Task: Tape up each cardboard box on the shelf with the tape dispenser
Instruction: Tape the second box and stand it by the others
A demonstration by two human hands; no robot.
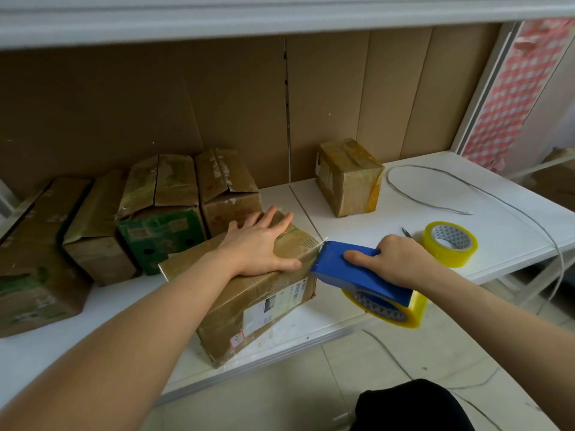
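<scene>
**Front box under tape, row behind waiting**

While the left hand (263, 244) lies flat and spread on top of the box (249, 293) at the shelf (497, 219) edge, pressing it down rather than gripping it, the right hand (396, 262) is clenched around the blue dispenser (357, 269), whose toothed end touches the box's right top edge. Its yellow-rimmed roll hangs below, out past the shelf front. Judging by the glossy film on the lid, a strip seems to run across the top, and the blade sits where it would be cut or folded down the side (I cannot tell which).

Left of this, a row of boxes (161, 213) stands against the back panel; several show split or lifted flaps and look unsealed. One small box (348, 178) stands apart to the right, shiny with wrap and probably finished. A spare roll (449, 244) rests near the right hand, a cable (435, 194) looping behind it.

So the job looks early: one box likely done, one in hand, the row left.
</scene>
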